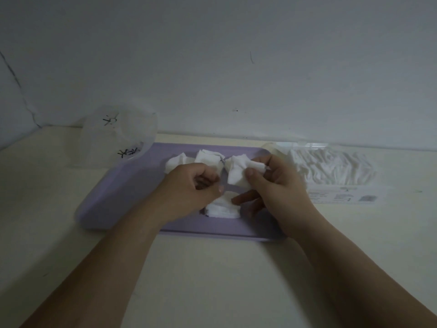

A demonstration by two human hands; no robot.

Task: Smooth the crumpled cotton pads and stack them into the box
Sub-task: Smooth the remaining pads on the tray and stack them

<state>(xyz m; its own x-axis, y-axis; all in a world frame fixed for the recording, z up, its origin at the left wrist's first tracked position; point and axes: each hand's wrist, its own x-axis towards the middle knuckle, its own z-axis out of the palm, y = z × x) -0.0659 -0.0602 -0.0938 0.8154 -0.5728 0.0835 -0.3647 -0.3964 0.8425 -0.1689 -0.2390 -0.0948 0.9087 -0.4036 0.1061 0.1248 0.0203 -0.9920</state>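
Purple box (123, 185): lies flat on the cream table (212, 268), raised and rounded at its left end, shallow and open towards the right

Inside the box, near side: a stack of pads (222, 209), white and fairly flat, lying between the two wrists

Inside the box, far side: loose crumpled pads (209, 158), at least two, side by side along the far rim and partly hidden behind the left hand's knuckles

Clear pack (335, 171): just right of the box by the wall, full of white cotton in rippled rows, with a printed label on its near face

Translucent container (118, 138): behind the box's left end, black marks on it; contents cannot be made out

Held pad (237, 176): crumpled, raised above the box, over and just beyond the stack

Right hand (276, 185): thumb and upper fingers pinch the held pad's right side; one lower finger points down to the stack's right edge

Left hand (186, 183): fingers curled inward, thumb tip just beside the held pad's lower left corner; whether it grips anything cannot be told
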